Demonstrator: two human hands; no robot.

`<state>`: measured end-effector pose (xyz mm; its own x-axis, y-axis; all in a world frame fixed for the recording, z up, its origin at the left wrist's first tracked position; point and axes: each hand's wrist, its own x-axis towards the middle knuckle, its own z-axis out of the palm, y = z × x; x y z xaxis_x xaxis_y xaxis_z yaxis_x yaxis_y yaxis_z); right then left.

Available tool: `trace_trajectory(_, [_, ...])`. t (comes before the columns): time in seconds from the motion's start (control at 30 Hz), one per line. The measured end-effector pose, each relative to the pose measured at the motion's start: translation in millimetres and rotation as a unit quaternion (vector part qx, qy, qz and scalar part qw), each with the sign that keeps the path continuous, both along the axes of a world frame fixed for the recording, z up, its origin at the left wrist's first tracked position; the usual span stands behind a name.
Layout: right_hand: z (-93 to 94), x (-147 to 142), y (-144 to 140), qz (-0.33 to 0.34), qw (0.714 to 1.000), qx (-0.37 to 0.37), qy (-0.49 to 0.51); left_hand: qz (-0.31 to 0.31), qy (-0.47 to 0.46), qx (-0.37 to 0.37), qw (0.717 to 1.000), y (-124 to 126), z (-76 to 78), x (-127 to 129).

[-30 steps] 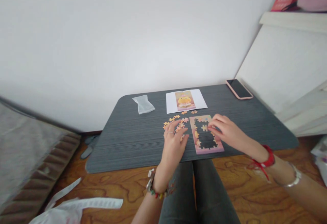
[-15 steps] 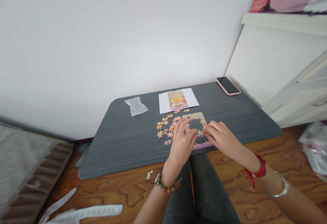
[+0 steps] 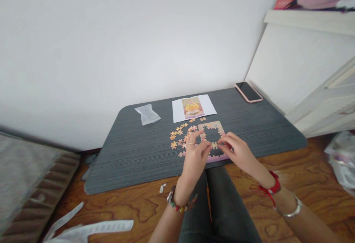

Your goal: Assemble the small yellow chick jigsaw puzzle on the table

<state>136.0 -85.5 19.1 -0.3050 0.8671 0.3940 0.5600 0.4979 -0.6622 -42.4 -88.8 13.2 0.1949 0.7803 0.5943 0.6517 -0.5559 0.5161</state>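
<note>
Head view: jigsaw piece (image 3: pixel 214 145) over opening of puzzle frame (image 3: pixel 217 158), nine o'clock from my right hand (image 3: pixel 236 149), grip pinched on its edge. Left hand (image 3: pixel 193 158), by opposite edge, partly covers frame; cannot tell if holding. Frame's long axis twelve-to-six. Loose pieces (image 3: pixel 173 136) nine o'clock, picture sheet (image 3: pixel 208 104) eleven.

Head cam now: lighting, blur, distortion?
Head view: soft light, wall brightest around the middle, no harsh shadows on the table; head view: loose puzzle pieces soft, fine print unreadable; head view: outer areas look stretched, probably wide-angle, plastic bag at right smeary.
</note>
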Motion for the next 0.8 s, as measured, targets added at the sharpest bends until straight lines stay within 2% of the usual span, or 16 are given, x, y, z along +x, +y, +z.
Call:
trace_trajectory(0.1, [-4.0,-5.3,0.8,-0.032,0.996,-0.047,0.063,0.036,-0.011,-0.008,0.999,-1.4,-1.0,1.8])
trace_trajectory(0.23, [-14.2,-14.4,4.9,-0.062,0.977,-0.117,0.167,0.081,-0.042,-0.016,0.996,-1.2,-3.7,6.8])
trace_trajectory(0.33, [-16.7,-17.7,9.3,-0.071,0.970,-0.121,0.201,0.089,-0.055,-0.029,0.994,0.5,-4.2,9.5])
trace_trajectory(0.53, [-5.2,-12.1,11.6,-0.043,0.993,-0.043,0.097,0.045,-0.065,-0.072,0.994,7.0,-3.3,7.2])
trace_trajectory(0.7, [-5.0,-6.6,10.2,-0.025,0.998,-0.005,0.054,0.026,-0.043,-0.079,0.996,13.6,-2.6,2.6])
trace_trajectory(0.8, [-5.5,-3.1,12.5,0.009,1.000,0.015,0.023,-0.007,-0.026,-0.101,0.995,18.2,0.2,-1.5])
